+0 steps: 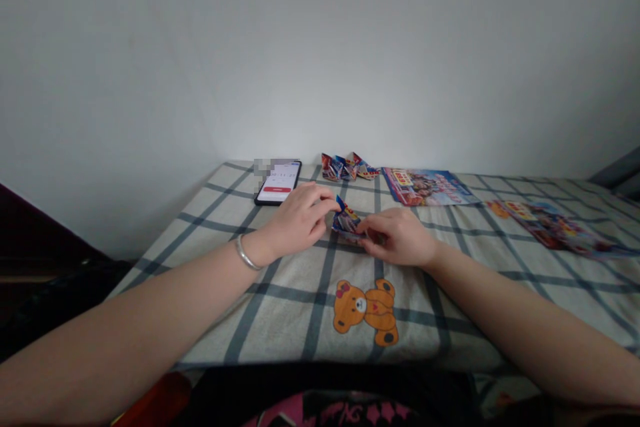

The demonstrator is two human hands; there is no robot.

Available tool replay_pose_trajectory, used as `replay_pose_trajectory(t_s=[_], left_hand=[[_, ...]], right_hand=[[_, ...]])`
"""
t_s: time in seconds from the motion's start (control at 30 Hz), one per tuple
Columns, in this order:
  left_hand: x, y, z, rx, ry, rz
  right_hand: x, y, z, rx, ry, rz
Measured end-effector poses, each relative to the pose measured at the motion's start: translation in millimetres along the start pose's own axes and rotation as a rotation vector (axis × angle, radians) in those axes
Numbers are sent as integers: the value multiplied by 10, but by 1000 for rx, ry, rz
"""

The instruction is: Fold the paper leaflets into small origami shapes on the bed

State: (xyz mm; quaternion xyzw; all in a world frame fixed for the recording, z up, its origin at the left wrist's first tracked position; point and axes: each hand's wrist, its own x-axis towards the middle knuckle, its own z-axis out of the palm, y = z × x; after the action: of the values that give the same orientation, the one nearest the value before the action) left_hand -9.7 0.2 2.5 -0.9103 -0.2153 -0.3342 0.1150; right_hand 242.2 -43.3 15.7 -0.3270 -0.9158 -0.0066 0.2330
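Observation:
A small piece of folded colour-printed paper (346, 219), blue with red and yellow, is between my hands just above the checked cloth. My right hand (399, 237) is closed, with thumb and fingers pinching the paper's lower right side. My left hand (303, 215), with a silver bangle at the wrist, has its fingers curled at the paper's upper left point. Its fingertips touch the paper there; the grip is partly hidden. Several similar folded paper pieces (345, 168) stand by the wall behind it.
A phone (278, 183) with a timer-like screen lies at the back left. Colourful printed leaflets (431, 187) lie at the back right, with another leaflet (567, 230) farther right. The checked tablecloth (280, 320) has a bear print. A white wall (320, 53) borders the table.

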Motion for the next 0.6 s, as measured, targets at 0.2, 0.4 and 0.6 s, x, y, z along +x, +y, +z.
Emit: replay_pose_trajectory(t_s=[0.2, 0.4, 0.6], left_hand=[[14, 12, -9, 10, 2, -2], [34, 45, -71, 36, 17, 118], [40, 82, -60, 30, -172, 310]], right_hand=[[43, 118, 10, -144, 67, 158], [241, 318, -24, -95, 46, 212], [696, 252, 33, -143, 109, 378]])
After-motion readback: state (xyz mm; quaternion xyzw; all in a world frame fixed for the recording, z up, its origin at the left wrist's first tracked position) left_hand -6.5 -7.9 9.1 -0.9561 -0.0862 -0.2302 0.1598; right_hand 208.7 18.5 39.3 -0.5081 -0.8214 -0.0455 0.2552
